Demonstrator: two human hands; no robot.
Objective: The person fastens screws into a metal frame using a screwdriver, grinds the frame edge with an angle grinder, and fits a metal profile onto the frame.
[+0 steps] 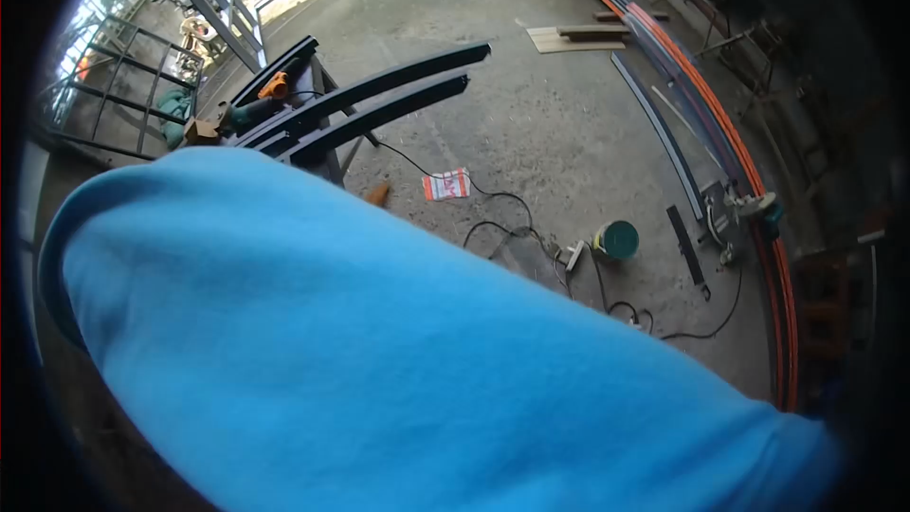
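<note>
A bright blue sleeve (398, 351) stretches across the lower half of the head view, very close to the camera. Neither of my hands shows; the sleeve hides whatever lies behind it. Just past its upper left edge, dark metal bars (379, 85) rest on a stand. A green power tool (248, 114), perhaps an angle grinder, lies by the bars, with an orange object (275, 85) near it. Beside the tool is a small brown block (201, 131).
A green bucket (618, 240), a power strip (574, 255) and black cables (502, 194) lie on the concrete floor, near a red-and-white packet (446, 185). Long orange metal bars (730, 133) run along the right. A dark metal grid frame (123, 85) stands at left.
</note>
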